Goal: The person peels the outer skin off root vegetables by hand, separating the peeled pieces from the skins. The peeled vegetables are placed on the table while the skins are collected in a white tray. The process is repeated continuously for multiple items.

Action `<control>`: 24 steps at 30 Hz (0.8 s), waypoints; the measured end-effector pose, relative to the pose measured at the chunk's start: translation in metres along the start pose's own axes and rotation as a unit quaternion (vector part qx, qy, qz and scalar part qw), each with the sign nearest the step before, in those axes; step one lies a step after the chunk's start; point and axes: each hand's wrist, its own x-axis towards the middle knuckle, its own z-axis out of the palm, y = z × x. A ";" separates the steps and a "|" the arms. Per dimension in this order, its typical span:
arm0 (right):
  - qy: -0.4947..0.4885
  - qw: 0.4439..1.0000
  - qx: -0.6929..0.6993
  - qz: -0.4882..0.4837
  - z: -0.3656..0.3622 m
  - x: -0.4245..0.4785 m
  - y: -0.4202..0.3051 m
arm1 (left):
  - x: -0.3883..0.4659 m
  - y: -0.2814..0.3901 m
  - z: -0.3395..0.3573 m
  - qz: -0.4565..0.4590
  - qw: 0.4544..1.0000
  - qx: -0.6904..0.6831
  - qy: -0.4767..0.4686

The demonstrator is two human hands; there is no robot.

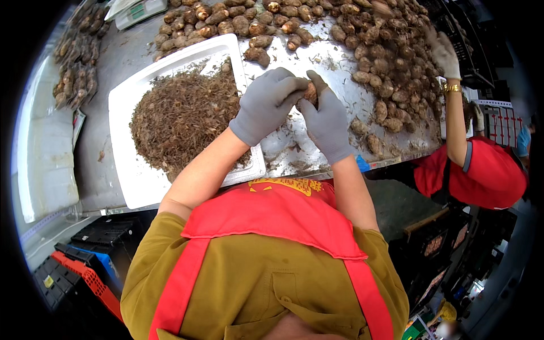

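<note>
A small brown taro corm (311, 93) is held up between my two grey-gloved hands, over the metal tabletop. My left hand (270, 104) curls its fingers around the near-left side of it. Thumb and fingers of my right hand (328, 121) grip it from the right. The gloves hide much of the corm. Left of my hands lies a white foam box (121, 123), its inside heaped with brown fibrous peelings (185, 114). Beyond my hands, several loose taro corms (259, 41) lie at the back of the table.
A large pile of taro corms (382, 59) covers the table's right side. A co-worker's gloved hand (445, 55) reaches over its far edge. A scale (138, 12) and bagged corms (76, 80) stand at the back left. Crates (91, 276) sit below the table on the left.
</note>
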 end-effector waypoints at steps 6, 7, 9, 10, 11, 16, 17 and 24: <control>-0.037 0.999 0.026 0.029 -0.005 0.000 -0.001 | -0.007 -0.002 0.003 -0.031 0.998 0.024 -0.042; -0.035 0.997 0.052 0.042 -0.005 -0.001 -0.005 | -0.013 -0.007 0.007 -0.088 0.996 -0.014 -0.021; -0.025 0.991 0.116 0.063 -0.005 -0.001 -0.003 | -0.020 -0.015 0.010 -0.198 0.977 -0.075 0.009; -0.017 0.985 0.154 0.071 -0.002 0.000 0.006 | -0.021 -0.021 0.009 -0.250 0.963 -0.097 0.016; -0.009 0.978 0.192 0.078 0.001 0.001 0.015 | -0.022 -0.025 0.007 -0.301 0.946 -0.119 0.023; -0.095 0.965 0.185 0.163 0.021 0.023 0.080 | -0.023 -0.028 0.012 -0.229 0.969 -0.086 -0.031; -0.079 0.956 0.209 0.192 0.023 0.039 0.063 | -0.032 -0.035 0.017 -0.307 0.937 -0.158 -0.054; -0.024 0.959 0.278 0.058 -0.045 0.048 0.020 | -0.029 -0.029 0.030 -0.343 0.929 -0.101 -0.091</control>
